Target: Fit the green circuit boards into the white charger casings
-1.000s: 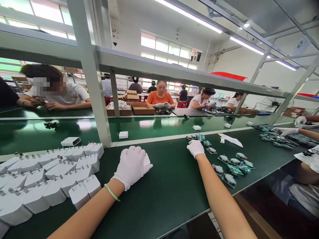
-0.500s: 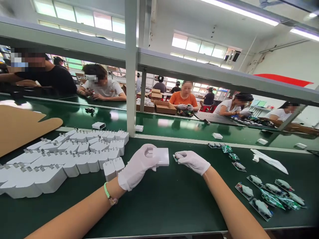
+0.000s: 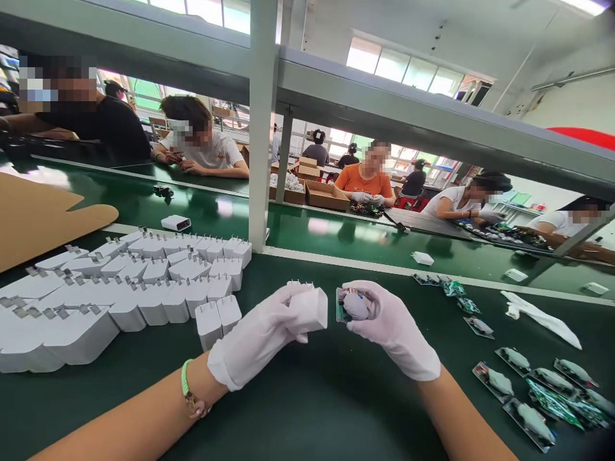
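Green assembly bench (image 3: 307, 410): left gloved hand (image 3: 254, 336), fingers wrapped around white charger casing (image 3: 311, 310); right gloved hand (image 3: 394, 323), fingers gripping circuit board (image 3: 342, 305), just beside casing; white wall chargers (image 3: 144, 288) massed leftward.

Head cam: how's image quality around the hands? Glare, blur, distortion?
Head view: wide-angle bowing bends the steel crossbeam; windows blown out; glare patches on the far green belt; left glove, white wall charger, right glove and circuit board fairly sharp, no heavy blur.
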`<state>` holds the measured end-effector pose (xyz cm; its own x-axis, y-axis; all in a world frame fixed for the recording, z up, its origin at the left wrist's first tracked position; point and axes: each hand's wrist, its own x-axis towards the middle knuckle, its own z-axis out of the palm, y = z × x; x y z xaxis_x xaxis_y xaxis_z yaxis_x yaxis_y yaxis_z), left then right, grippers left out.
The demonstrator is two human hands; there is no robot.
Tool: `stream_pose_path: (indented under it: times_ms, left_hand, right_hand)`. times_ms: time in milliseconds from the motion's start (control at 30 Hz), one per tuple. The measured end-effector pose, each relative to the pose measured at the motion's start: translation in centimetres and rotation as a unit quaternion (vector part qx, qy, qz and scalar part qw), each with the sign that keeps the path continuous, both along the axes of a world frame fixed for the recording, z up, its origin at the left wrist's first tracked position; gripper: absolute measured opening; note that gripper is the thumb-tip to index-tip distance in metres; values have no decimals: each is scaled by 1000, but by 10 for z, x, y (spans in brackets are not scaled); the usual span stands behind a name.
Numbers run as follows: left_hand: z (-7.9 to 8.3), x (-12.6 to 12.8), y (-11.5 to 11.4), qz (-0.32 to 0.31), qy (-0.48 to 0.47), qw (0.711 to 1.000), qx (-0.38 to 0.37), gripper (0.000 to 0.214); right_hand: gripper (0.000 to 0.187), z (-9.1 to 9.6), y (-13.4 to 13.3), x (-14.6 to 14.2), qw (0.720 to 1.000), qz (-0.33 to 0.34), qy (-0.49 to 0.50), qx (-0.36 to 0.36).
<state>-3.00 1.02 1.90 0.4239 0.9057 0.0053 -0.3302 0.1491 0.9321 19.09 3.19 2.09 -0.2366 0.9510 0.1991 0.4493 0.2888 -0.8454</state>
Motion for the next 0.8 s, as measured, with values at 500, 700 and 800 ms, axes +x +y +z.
stream_pose_path:
  times_ms: [500, 700, 800]
  left_hand:
    - [-7, 3, -5, 34, 277, 951, 133, 55]
    - [-6, 6, -4, 34, 273, 956, 101, 58]
    - [-4, 7, -4, 32, 262, 961, 86, 57]
  right_hand:
    - [54, 6, -14, -11, 995, 72, -31, -56]
    - [58, 5, -10, 0, 938, 184, 156, -249]
    - [47, 4, -10, 1, 938, 146, 198, -244]
